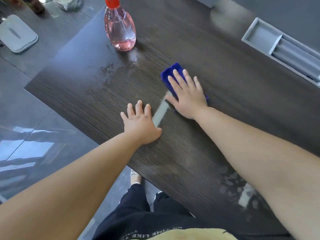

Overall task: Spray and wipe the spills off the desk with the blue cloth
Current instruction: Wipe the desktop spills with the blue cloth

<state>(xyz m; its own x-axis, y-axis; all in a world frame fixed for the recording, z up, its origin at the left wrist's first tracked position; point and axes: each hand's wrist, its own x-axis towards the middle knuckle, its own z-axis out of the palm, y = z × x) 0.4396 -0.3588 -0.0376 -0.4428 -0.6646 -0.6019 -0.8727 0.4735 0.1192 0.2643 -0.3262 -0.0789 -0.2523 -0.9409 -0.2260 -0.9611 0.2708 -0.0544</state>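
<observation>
Your right hand (187, 94) lies flat on the blue cloth (170, 73), fingers straight and spread, pressing it against the desk (225, 118); nothing is curled round the cloth — the palm and fingers simply bear down on it. The cloth sits near the middle of the dark wood-grain top, its far end showing beyond your fingertips and a small corner showing past the heel of your hand. Your left hand (141, 125) rests on the desk just beside the right, fingers relaxed and slightly bent, holding nothing; between the two hands runs a pale wet streak (161, 112) that catches the light. More wet patches (110, 70) lie farther out toward the spray bottle (119, 28); that bottle — clear, with pink liquid and a red collar — stands upright on the far part of the desk, well apart from both hands. A further smeared wet area (242, 191) shows near the desk's near edge, under your right forearm. A grey recessed tray (270, 40) is set into the desk at far right; a grey flat box (17, 34) lies at far left.
</observation>
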